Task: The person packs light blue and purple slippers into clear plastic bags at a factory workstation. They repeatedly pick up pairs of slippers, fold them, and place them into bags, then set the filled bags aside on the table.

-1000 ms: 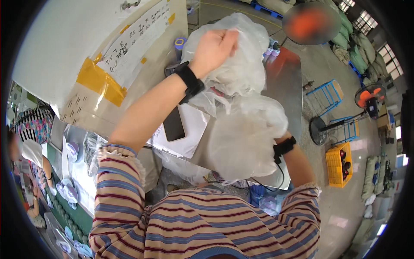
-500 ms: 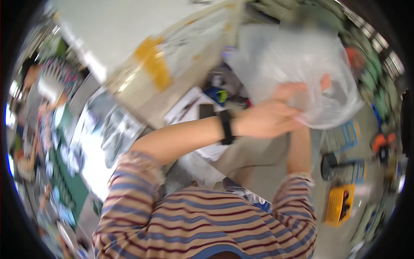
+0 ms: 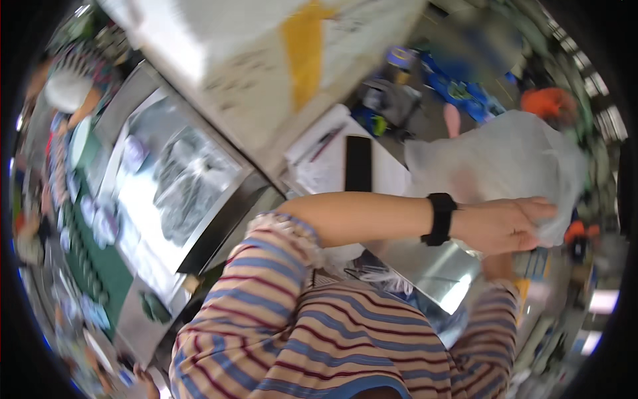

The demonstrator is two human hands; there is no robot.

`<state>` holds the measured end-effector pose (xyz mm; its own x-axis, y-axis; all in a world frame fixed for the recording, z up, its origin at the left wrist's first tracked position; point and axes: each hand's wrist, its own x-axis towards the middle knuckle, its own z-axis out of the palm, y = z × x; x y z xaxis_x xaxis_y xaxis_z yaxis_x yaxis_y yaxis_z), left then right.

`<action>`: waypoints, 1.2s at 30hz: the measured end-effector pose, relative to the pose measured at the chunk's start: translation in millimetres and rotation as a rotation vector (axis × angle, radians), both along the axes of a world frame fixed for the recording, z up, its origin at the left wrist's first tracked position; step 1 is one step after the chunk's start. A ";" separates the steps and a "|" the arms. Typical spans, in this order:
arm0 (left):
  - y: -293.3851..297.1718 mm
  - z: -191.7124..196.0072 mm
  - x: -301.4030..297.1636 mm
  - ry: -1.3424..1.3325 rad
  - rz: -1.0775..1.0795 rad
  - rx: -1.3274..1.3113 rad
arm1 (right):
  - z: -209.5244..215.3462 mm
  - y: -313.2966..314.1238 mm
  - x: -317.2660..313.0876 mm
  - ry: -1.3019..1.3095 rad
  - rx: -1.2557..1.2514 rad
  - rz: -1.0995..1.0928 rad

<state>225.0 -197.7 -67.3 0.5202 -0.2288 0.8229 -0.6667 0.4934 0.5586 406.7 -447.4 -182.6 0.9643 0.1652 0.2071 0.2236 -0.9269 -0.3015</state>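
Observation:
A translucent white plastic bag (image 3: 512, 153) hangs puffed out at the right. My left hand (image 3: 495, 225), with a black band on its wrist, grips the near edge of the bag, its fingers curled in the film. Under it, my right hand (image 3: 498, 265) comes up from below; its fingers are hidden behind the left hand and the bag. Through the film shows a blurred pinkish shape that I cannot make out. Left of the bag, a black phone (image 3: 358, 163) lies on white paper (image 3: 319, 174) beside a pen (image 3: 327, 142).
A large pale box-like surface with yellow tape (image 3: 302, 60) stands ahead. At the left is a bright tray (image 3: 222, 209) with dark bagged items and a green work surface (image 3: 100, 266) with people beside it. Beyond the phone lie a grey bundle (image 3: 392, 100) and blue packaging (image 3: 458, 86).
My hands and the bag appear farther right and lower, and the whole view has shifted. The phone, partly covered by my left arm before, now shows more fully.

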 end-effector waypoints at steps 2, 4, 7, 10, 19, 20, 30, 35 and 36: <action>13.4 19.9 -2.3 -0.264 -0.081 0.382 | -4.4 -5.4 -9.9 0.014 -0.040 -0.027; 25.8 -29.3 16.8 -0.251 0.136 0.420 | -23.2 19.8 1.8 0.046 -0.079 0.047; 26.6 -98.5 68.1 -0.167 0.525 0.739 | -32.8 9.5 -13.9 0.125 -0.140 0.040; 45.2 -136.7 100.6 -0.022 0.733 1.018 | -40.7 34.4 -21.3 0.110 -0.067 0.193; -147.7 -147.0 91.9 -0.641 0.487 1.367 | -65.2 -148.1 -352.0 -0.389 0.389 -0.217; -148.5 -181.7 118.1 -0.637 0.560 1.473 | -87.0 -190.5 -384.1 -0.322 0.296 -0.377; -65.4 -164.5 259.0 0.313 0.843 1.158 | -304.3 -497.7 -605.2 0.776 0.173 -1.367; -368.5 -98.3 48.8 -0.535 0.696 1.133 | -347.6 -524.5 -500.7 0.756 0.451 -1.458; -424.8 -129.3 22.6 -0.460 0.340 0.974 | -364.0 -533.2 -490.8 0.783 0.444 -1.450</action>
<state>247.7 -622.5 -196.6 0.3717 -0.7819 0.5005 -0.9249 -0.2651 0.2727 -84.2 -980.6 -546.7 0.1475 -0.8090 -0.5690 -0.9803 -0.0430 -0.1929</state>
